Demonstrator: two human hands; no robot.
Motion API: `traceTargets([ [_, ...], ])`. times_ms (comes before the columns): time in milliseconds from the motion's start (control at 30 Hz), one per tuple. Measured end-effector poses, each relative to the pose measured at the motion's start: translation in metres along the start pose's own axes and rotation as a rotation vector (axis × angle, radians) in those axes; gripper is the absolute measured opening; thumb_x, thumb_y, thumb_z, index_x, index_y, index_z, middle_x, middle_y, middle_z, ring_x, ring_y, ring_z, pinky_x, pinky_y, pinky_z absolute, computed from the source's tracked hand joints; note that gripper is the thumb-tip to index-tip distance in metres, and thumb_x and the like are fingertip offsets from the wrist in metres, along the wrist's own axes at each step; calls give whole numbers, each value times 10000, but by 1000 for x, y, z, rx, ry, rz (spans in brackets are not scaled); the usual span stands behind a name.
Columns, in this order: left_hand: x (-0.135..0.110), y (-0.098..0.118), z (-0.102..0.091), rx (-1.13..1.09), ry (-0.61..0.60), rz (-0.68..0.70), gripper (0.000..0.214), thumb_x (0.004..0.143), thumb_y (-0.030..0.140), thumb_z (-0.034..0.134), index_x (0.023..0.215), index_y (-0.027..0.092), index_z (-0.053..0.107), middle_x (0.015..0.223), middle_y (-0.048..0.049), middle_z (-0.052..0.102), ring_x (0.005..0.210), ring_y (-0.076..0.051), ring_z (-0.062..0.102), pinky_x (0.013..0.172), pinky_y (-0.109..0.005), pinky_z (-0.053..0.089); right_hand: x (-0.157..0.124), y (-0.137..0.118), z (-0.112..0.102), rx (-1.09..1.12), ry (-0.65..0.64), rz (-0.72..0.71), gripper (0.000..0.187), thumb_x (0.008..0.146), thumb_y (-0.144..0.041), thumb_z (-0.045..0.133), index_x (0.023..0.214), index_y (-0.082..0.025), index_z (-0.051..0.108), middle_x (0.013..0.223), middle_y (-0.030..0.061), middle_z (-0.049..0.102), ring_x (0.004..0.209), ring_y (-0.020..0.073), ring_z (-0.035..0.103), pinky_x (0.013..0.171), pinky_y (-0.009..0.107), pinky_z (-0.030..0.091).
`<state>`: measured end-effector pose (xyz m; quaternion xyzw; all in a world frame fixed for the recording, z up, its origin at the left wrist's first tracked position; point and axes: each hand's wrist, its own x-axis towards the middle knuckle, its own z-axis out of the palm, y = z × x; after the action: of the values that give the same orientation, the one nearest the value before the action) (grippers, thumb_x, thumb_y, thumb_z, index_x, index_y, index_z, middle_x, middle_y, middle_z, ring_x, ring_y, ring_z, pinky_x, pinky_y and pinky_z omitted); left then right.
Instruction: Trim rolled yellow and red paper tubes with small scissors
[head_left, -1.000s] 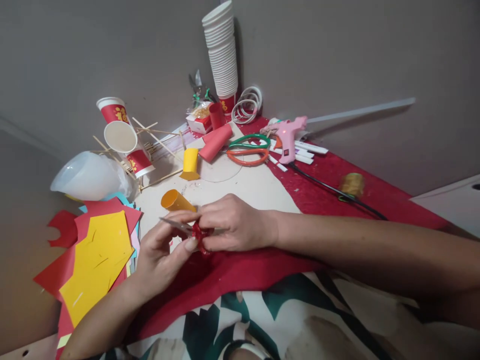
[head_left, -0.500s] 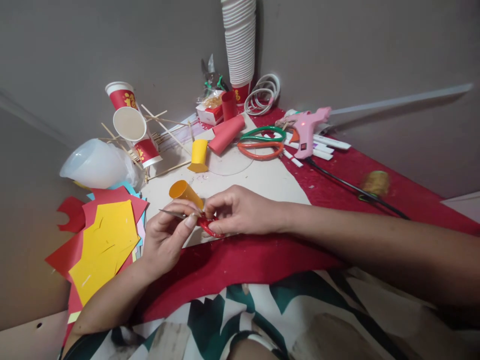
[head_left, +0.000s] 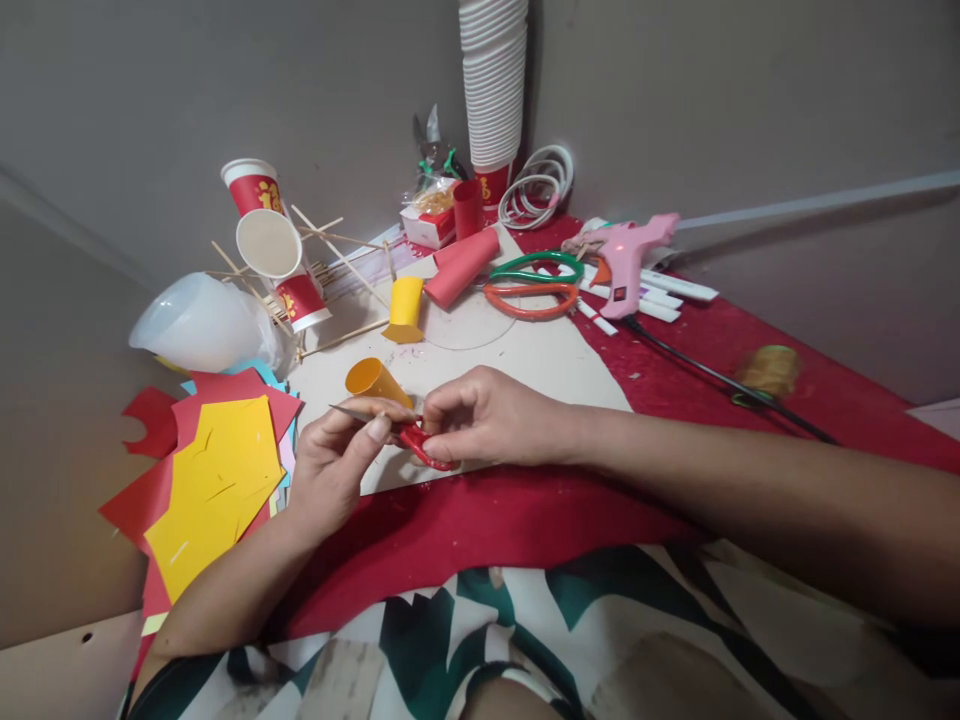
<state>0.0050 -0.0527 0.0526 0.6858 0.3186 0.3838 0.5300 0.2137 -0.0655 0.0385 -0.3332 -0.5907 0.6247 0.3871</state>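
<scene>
A small pair of scissors with red handles (head_left: 429, 450) is held between my two hands, its thin metal tip pointing left. My left hand (head_left: 337, 450) is closed around the blade end, with thumb and fingers pinched together. The fingers of my right hand (head_left: 487, 418) are closed on the red handles. Just beyond my hands, an orange-yellow paper tube (head_left: 375, 380) rests on the white board (head_left: 555, 370). Farther back stands a yellow paper piece (head_left: 405, 308), near rolled red paper (head_left: 465, 268). My fingers hide part of the scissors.
Cut coloured paper (head_left: 217, 480) is piled at left, below a plastic bag (head_left: 202, 320). Red cups (head_left: 270, 245) lean among thin sticks. A tall cup stack (head_left: 495, 90), green-and-orange-handled scissors (head_left: 532, 285), a pink glue gun (head_left: 626, 262) and a twine spool (head_left: 772, 372) lie behind and right.
The view has shifted slightly, so everything appears a little farther right. Both hands keep hold of the red-handled scissors, with only slight finger movement.
</scene>
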Motion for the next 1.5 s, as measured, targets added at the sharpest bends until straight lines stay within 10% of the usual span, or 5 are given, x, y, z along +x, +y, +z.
traceTargets([
  [300,-5,10,1,-24,14,129,149,918,252,621,910,240,769,822,-32,734,698,-136,694,674,-271,583,5,15,-25,545,-576,178,374,742,-402,747,940,-88,704,995,155,757,686,190,737,551,248,571],
  [533,5,6,-2,-78,303,-50,209,804,360,755,700,180,731,687,-1,713,510,-109,662,529,-215,545,-2,0,-10,-43,380,-460,108,800,-211,706,743,-144,646,601,-25,633,478,67,540,484,177,449],
  [733,9,-4,2,89,327,-38,202,825,369,733,781,174,751,618,-5,703,548,-110,659,589,-213,544,-10,7,7,-911,390,-885,119,902,-196,639,944,-94,685,725,48,735,551,105,618,548,226,444],
  [1333,16,-9,-17,173,290,477,444,847,245,710,1275,290,599,1091,-43,707,933,-147,703,858,-292,591,3,10,-3,-361,484,-339,292,793,-311,678,580,-164,544,499,-61,441,465,59,372,462,199,303],
  [1500,46,-18,-59,224,-91,135,846,661,353,868,1406,333,470,1324,-80,625,1328,-275,528,1155,-447,403,10,6,-11,23,499,-180,439,687,-502,798,566,-170,537,421,-61,459,372,57,376,364,201,261],
])
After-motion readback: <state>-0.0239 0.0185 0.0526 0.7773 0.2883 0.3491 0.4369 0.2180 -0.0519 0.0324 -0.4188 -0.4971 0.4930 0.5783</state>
